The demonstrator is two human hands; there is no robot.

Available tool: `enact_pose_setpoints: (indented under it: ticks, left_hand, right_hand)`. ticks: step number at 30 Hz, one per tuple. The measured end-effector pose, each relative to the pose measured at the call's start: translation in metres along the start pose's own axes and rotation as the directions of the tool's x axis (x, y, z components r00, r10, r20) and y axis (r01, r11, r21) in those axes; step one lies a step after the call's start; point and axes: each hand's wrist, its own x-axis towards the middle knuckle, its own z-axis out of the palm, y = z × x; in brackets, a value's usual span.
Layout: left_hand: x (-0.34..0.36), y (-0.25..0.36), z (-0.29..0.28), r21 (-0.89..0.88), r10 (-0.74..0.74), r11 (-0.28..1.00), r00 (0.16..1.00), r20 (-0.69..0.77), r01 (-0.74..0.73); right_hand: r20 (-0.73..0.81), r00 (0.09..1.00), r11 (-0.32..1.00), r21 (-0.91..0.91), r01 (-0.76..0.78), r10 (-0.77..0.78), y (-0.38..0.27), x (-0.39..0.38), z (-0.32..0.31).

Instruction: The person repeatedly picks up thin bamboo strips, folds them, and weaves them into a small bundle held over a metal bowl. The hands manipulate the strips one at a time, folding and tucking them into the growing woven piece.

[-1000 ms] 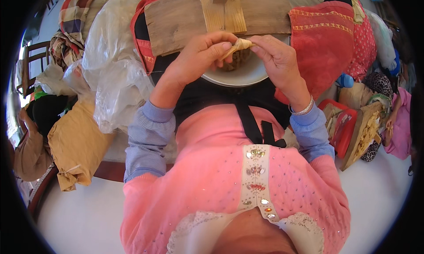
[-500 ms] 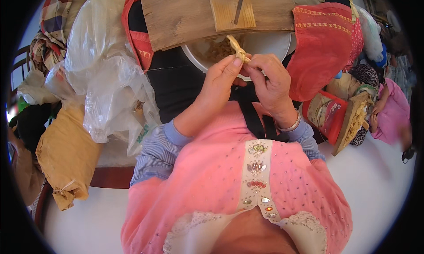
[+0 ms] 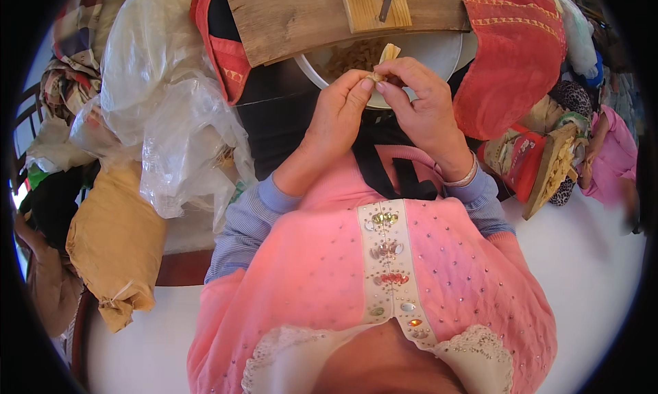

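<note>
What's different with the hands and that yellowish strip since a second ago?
The left hand and right hand drew closer together and toward the body. The pale yellow, flat-ended strip, sideways before, now shows one end pointing away. Both hands hold it in every picture. The brown wooden board still overlaps the round white bowl.

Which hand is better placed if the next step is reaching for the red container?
Probably the right hand: it is nearer the red container on that side. The left hand also pinches the pale strip, so could hold it alone.
</note>
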Motion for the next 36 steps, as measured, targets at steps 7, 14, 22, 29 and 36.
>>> enact_pose_setpoints:
  ticks: [7, 14, 22, 29, 36]
  left_hand:
    - [0.000, -0.013, 0.014, -0.485, -0.319, 0.772, 0.910, 0.264, 0.412]
    - [0.002, 0.001, 0.056, -0.595, -0.407, 0.449, 0.745, 0.528, 0.667]
    - [0.000, 0.042, 0.072, 0.823, 0.070, 0.521, 0.972, 0.223, -0.226]
    - [0.004, 0.034, 0.039, -0.162, -0.499, 0.827, 0.836, 0.230, 0.538]
    - [-0.022, 0.049, 0.031, 0.300, -0.211, 0.935, 0.977, 0.040, 0.189]
  right_hand:
    - [-0.013, 0.998, 0.991, 0.118, -0.060, 0.062, 0.010, -0.021, -0.015]
    - [-0.075, 0.965, 0.967, -0.057, 0.247, -0.251, 0.026, -0.031, -0.053]
    - [0.024, 0.988, 0.985, -0.076, 0.152, -0.151, 0.034, -0.039, -0.085]
    - [0.209, 0.942, 0.965, 0.075, 0.251, -0.261, 0.046, -0.032, -0.076]
    - [0.231, 0.965, 0.954, -0.242, 0.179, -0.122, 0.020, -0.016, -0.071]
